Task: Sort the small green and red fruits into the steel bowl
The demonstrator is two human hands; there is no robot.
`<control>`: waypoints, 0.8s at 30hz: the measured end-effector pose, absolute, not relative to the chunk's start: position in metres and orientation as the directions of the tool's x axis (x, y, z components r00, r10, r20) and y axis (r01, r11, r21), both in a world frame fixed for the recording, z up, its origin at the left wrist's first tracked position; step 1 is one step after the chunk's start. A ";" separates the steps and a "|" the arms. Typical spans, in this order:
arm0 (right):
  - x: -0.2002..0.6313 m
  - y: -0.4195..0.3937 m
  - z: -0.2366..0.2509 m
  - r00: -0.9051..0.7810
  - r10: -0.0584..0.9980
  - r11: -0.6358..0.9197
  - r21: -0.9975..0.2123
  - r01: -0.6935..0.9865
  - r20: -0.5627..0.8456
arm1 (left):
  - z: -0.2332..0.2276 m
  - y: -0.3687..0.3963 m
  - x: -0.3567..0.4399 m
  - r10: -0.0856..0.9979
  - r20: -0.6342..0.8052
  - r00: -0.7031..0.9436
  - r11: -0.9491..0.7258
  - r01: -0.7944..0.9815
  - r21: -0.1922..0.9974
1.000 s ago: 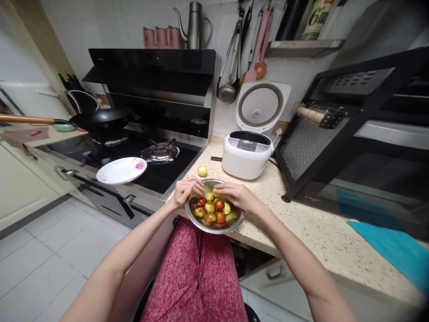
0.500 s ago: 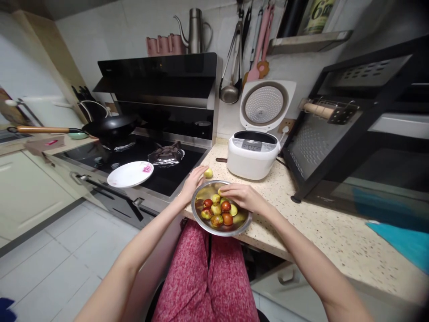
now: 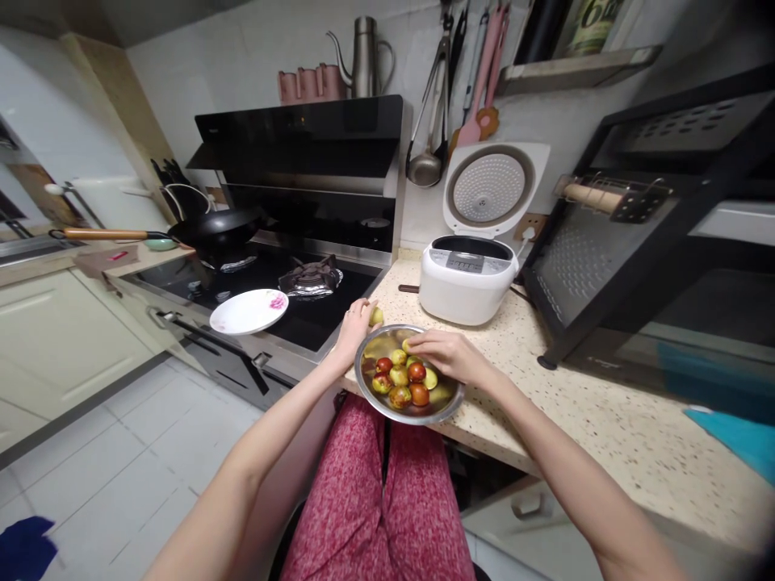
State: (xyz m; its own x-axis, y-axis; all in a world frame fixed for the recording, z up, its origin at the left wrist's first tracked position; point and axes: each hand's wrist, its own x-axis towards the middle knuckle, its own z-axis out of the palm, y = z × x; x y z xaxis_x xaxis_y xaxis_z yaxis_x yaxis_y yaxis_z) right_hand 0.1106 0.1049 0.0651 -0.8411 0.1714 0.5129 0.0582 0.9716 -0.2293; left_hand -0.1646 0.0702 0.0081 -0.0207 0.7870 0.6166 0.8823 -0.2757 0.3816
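Note:
A steel bowl (image 3: 368, 393) sits at the counter's front edge, just above my knees. In it lie several jujubes (image 3: 400, 396), some red-brown, others yellow-green. My left hand (image 3: 356, 329) is at the bowl's far left rim, its fingers closed around a yellow-green jujube (image 3: 376, 316) outside the bowl. Over the right side of the bowl, my right hand (image 3: 449, 355) pinches another yellow-green jujube (image 3: 408, 347) at its fingertips. The undersides of both held jujubes are partly hidden by my fingers.
Behind the bowl stands a white rice cooker (image 3: 466, 289), lid raised. A white floral plate (image 3: 248, 313) rests at the stove's front edge. Farther back is a black wok (image 3: 215, 230) with a wooden handle. A dark rack (image 3: 575, 242) with an oven borders the right side.
My left fingers have closed on the jujube beside the bowl and drawn it slightly left. My right hand keeps its pinch over the bowl. The whole view has shifted a little.

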 end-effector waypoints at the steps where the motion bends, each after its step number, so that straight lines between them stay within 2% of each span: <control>1: 0.111 0.105 0.065 -0.841 0.167 0.973 -0.224 0.056 0.514 | 0.008 0.069 -0.165 0.788 0.615 -0.029 -0.282 0.871 0.402; 6: 0.111 0.104 0.067 -0.836 0.171 0.974 -0.215 0.066 0.521 | 0.006 0.063 -0.169 0.802 0.597 0.008 -0.410 0.733 0.542; 11: 0.111 0.103 0.066 -0.834 0.173 0.975 -0.213 0.068 0.524 | 0.017 0.057 -0.165 0.722 0.659 -0.211 -0.476 0.539 0.695; 14: 0.112 0.104 0.065 -0.831 0.180 0.972 -0.227 0.066 0.526 | 0.023 0.052 -0.162 0.642 0.715 -0.275 -0.581 0.433 0.689; 18: 0.112 0.104 0.065 -0.833 0.212 0.962 -0.260 0.085 0.511 | 0.022 0.046 -0.161 0.617 0.780 -0.099 -0.742 0.255 0.620; 21: 0.113 0.103 0.066 -0.841 0.236 0.953 -0.285 0.102 0.487 | 0.021 0.040 -0.162 0.653 0.753 0.078 -0.754 0.155 0.638; 24: 0.112 0.103 0.067 -0.845 0.242 0.948 -0.300 0.103 0.476 | 0.024 0.036 -0.163 0.673 0.722 0.159 -0.739 0.165 0.653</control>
State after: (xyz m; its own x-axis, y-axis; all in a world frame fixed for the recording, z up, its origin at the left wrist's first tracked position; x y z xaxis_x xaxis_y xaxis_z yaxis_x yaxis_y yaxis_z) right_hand 0.1122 0.1030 0.0669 -0.8453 0.2423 0.4762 0.1026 0.9483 -0.3005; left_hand -0.1634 0.0362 0.0240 0.1587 0.6731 0.7224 0.1651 -0.7394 0.6527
